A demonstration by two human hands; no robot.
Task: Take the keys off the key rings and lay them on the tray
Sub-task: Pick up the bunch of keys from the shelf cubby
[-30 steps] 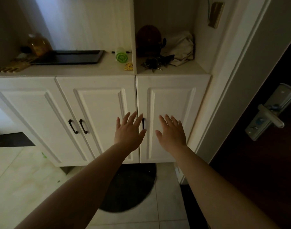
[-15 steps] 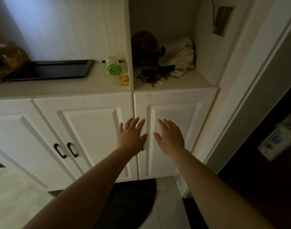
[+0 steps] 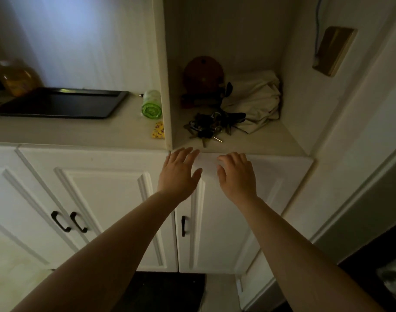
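In right alcove of white cabinet (image 3: 248,145), near front edge: dark bunch of metal keys on rings (image 3: 205,129), beside crumpled beige cloth (image 3: 255,100). Far left on countertop: flat black rectangular tray (image 3: 64,103). Left hand (image 3: 179,172) and right hand (image 3: 236,174) just below keys, fingers spread, holding nothing.

Black tray (image 3: 62,104), green roll (image 3: 151,105), yellow patterned packet (image 3: 158,130), white cabinet doors (image 3: 98,199).
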